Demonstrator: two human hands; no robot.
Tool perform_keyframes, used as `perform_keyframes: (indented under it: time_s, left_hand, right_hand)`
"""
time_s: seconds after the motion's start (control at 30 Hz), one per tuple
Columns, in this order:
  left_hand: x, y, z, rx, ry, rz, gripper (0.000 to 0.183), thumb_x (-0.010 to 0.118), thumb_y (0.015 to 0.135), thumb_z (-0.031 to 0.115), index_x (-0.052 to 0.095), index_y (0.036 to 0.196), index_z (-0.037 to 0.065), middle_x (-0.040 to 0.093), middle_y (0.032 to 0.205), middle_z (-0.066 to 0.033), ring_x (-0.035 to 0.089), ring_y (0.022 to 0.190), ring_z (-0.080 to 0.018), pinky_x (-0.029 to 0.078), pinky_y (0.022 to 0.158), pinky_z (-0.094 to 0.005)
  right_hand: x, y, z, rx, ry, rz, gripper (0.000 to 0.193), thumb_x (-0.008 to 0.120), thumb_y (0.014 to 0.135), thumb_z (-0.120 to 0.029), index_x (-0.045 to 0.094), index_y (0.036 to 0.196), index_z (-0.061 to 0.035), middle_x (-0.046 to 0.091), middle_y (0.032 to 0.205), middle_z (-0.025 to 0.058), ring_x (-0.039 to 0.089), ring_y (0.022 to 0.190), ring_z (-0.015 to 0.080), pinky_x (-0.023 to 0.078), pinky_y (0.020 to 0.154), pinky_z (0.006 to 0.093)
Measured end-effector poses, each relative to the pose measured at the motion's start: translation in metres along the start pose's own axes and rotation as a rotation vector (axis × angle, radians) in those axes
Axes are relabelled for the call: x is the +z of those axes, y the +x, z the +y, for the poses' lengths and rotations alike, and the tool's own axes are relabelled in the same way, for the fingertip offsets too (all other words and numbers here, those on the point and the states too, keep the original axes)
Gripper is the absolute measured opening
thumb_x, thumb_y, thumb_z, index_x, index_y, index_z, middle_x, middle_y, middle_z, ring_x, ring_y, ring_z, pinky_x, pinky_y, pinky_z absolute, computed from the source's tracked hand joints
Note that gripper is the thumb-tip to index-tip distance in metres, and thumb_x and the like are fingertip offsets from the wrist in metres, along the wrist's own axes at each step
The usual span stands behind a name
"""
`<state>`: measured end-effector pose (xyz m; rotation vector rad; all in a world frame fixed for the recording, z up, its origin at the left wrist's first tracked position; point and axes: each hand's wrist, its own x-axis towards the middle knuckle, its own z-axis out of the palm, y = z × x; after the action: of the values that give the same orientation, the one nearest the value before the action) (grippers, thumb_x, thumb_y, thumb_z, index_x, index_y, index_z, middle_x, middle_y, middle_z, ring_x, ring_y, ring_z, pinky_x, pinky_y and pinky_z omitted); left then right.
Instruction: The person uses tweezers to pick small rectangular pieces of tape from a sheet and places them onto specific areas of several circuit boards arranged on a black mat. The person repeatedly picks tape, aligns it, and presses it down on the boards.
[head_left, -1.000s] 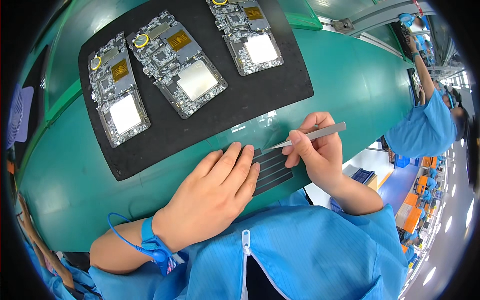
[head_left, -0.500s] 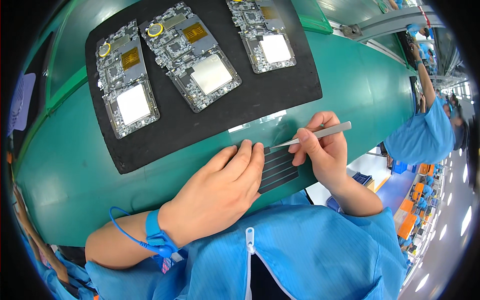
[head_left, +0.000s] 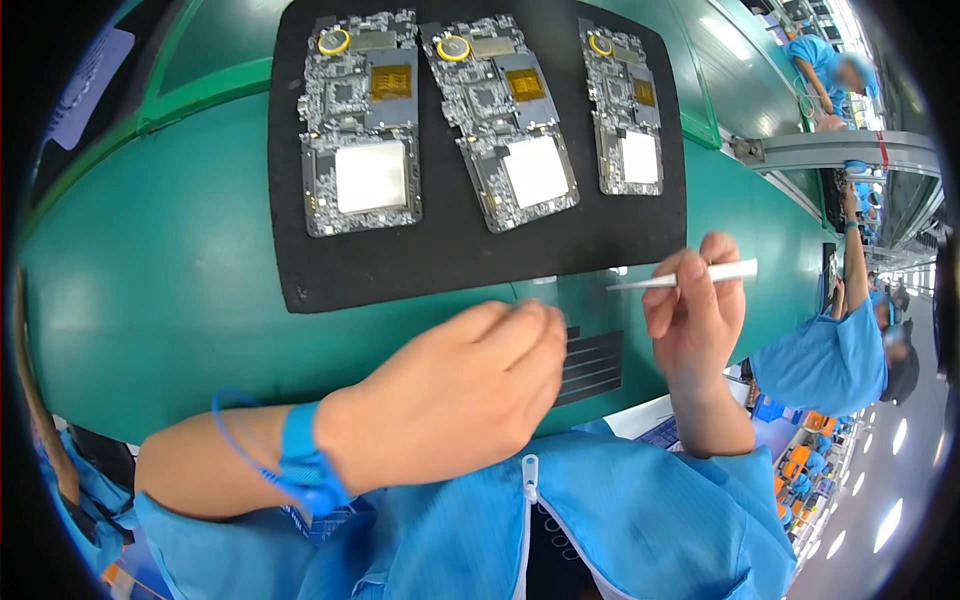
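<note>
My right hand (head_left: pixel 697 315) is closed round a pair of tweezers (head_left: pixel 733 271), whose thin tips point left above the green mat. My left hand (head_left: pixel 465 385) wears a blue wrist strap (head_left: pixel 300 445) with a coiled cord. Its fingers are bent, close together and blurred; their tips are partly hidden, so I cannot tell whether they hold anything. Beside them lies a clear sheet with black strips (head_left: pixel 593 368), partly covered by the hand. Beyond my hands, three circuit boards (head_left: pixel 372 172) (head_left: pixel 530 172) (head_left: pixel 627 160) rest on a black foam pad (head_left: pixel 460 260).
A green work mat (head_left: pixel 180 250) covers the bench, with a green raised edge (head_left: pixel 190 105) at the far left. At the right, a metal frame (head_left: pixel 830 152) crosses above the bench. A person in blue (head_left: pixel 825 350) works beyond it.
The view has turned, so the boards and pad sit farther right. The tweezer tips have drawn away from the black strips and my left fingers. My left hand has lifted and become blurred.
</note>
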<state>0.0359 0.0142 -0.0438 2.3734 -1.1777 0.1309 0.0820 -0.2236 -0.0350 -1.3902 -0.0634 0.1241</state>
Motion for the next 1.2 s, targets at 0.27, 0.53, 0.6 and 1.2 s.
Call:
perform_keyframes:
  time_s: [0.27,0.53,0.6,1.2]
  left_hand:
    - [-0.028,-0.035,-0.049,-0.438,0.390,0.218,0.047,0.074,0.069,0.011,0.058,0.107,-0.011,0.056,0.109,-0.0242,0.056,0.106,-0.0395,0.049,0.088,-0.0427]
    - [-0.019,-0.047,-0.058,-0.368,0.449,0.199,0.044,0.071,0.070,0.012,0.062,0.104,-0.012,0.059,0.106,-0.0261,0.058,0.106,-0.0416,0.054,0.081,-0.0402]
    - [-0.017,-0.047,-0.058,-0.357,0.475,0.208,0.041,0.070,0.069,0.012,0.063,0.102,-0.012,0.059,0.105,-0.0260,0.059,0.105,-0.0417,0.054,0.079,-0.0391]
    - [-0.011,-0.048,-0.061,-0.352,0.496,0.268,0.039,0.069,0.071,0.014,0.064,0.101,-0.011,0.060,0.104,-0.0257,0.059,0.103,-0.0414,0.055,0.076,-0.0374]
  right_hand:
    - [0.089,0.075,0.017,-0.002,0.016,-0.149,0.022,0.056,0.095,-0.015,0.039,0.106,-0.0056,0.064,0.072,0.0119,0.057,0.048,0.0101,0.043,0.042,0.0187]
    - [0.131,0.086,0.036,-0.017,-0.001,-0.179,0.022,0.059,0.092,-0.009,0.040,0.103,-0.0025,0.060,0.079,0.0080,0.064,0.065,0.0103,0.052,0.048,0.0189]
    - [0.136,0.088,0.035,-0.006,-0.020,-0.196,0.022,0.059,0.092,-0.009,0.040,0.103,-0.0024,0.060,0.080,0.0082,0.064,0.066,0.0105,0.052,0.048,0.0189]
    - [0.150,0.083,0.044,-0.052,-0.053,-0.142,0.019,0.058,0.092,-0.006,0.042,0.101,-0.0020,0.059,0.081,0.0081,0.066,0.070,0.0119,0.055,0.052,0.0200]
